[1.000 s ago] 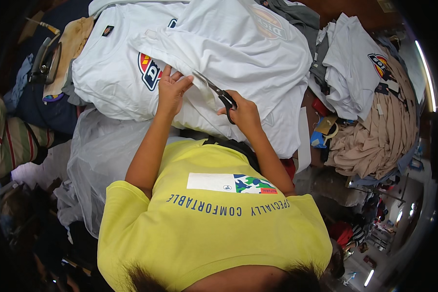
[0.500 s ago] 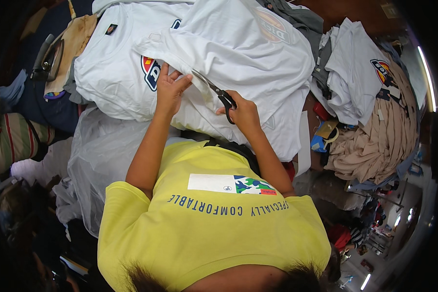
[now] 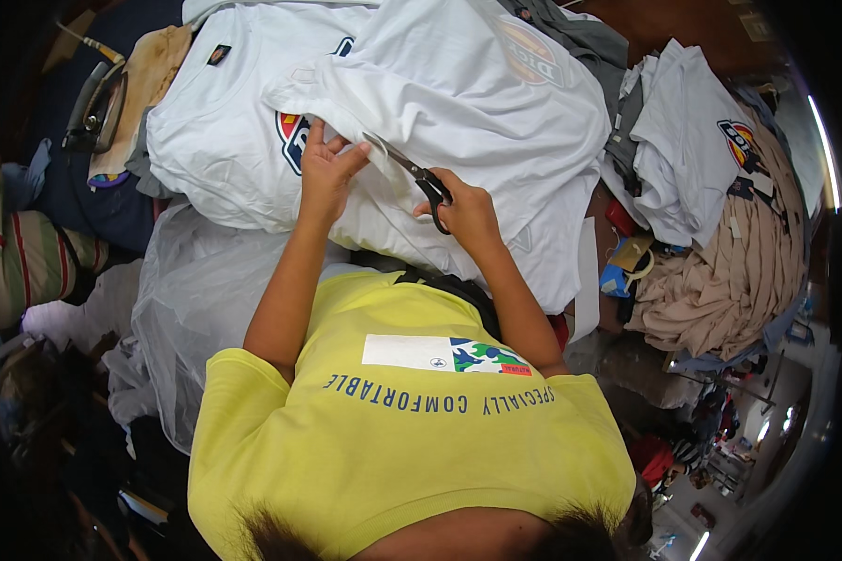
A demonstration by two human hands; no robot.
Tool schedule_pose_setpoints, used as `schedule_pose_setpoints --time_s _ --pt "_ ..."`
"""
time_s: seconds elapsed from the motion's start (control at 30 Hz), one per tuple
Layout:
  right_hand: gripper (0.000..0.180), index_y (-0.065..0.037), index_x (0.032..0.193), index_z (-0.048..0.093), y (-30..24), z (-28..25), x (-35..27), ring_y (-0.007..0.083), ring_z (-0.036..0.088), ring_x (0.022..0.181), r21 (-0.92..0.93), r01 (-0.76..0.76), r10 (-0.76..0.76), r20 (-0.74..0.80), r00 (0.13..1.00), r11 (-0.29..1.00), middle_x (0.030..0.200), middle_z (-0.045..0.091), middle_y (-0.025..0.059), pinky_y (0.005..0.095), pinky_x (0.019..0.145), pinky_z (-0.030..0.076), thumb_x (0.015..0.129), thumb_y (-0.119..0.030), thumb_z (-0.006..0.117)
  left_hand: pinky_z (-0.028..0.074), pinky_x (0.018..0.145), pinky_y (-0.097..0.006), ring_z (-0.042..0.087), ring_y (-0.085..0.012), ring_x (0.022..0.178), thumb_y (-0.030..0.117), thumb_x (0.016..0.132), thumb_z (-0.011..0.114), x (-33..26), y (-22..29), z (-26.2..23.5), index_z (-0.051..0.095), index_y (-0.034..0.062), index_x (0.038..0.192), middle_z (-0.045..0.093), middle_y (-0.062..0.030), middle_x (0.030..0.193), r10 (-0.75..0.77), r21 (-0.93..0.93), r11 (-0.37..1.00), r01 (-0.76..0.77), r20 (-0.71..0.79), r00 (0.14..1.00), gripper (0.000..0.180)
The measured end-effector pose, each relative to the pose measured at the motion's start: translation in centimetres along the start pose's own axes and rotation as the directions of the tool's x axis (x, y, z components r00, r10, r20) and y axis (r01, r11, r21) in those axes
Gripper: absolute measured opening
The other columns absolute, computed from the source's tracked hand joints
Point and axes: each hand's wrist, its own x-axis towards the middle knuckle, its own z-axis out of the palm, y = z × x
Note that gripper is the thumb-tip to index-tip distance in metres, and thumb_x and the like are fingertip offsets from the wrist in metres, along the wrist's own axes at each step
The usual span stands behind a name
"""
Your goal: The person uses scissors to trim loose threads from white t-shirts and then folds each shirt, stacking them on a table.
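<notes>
A white T-shirt with a printed logo lies turned over on a pile of similar shirts in front of me. My left hand pinches its edge between thumb and fingers. My right hand grips the black-handled scissors, fingers in the loops. The blades point up and left, with their tips at the cloth just right of my left fingertips. Whether they are cutting a thread or cloth is too small to tell. Another white T-shirt, with a dark neck label and a coloured logo, lies underneath to the left.
An iron stands at the far left beside a tan cloth. Clear plastic sheeting hangs left of my lap. On the right are a folded white shirt, a heap of beige fabric and a tape roll.
The scissors have shifted slightly up and left, closer to my left fingertips. My left hand keeps its pinch on the T-shirt in nearly the same place.
</notes>
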Motion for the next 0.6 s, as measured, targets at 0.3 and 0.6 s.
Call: schedule_pose_setpoints --time_s 0.3,0.6 --pt "0.062 -0.010 0.108 0.057 -1.5 0.7 1.2 0.0192 0.050 0.050 -0.118 0.200 -0.218 -0.177 0.960 0.973 0.059 0.047 0.0045 0.0301 0.049 0.041 0.054 -0.029 0.082 0.051 0.076 -0.025 0.060 -0.0167 0.090 -0.011 0.073 0.060 -0.1 -0.1 -0.6 0.015 0.0059 0.140 0.057 -0.0159 0.108 0.015 0.026 1.000 -0.015 0.023 1.000 0.082" --pt "0.041 -0.008 0.102 0.056 -1.1 0.4 1.0 0.0228 0.054 0.049 0.042 0.026 -0.026 -0.003 1.000 0.999 0.062 0.061 0.0078 0.0306 0.049 0.043 0.064 -0.009 0.072 0.052 0.075 -0.026 0.060 -0.0163 0.093 -0.009 0.075 0.059 0.2 0.6 -0.5 0.022 0.0084 0.137 0.057 -0.0136 0.109 -0.001 -0.006 1.000 0.001 -0.022 1.000 0.075"
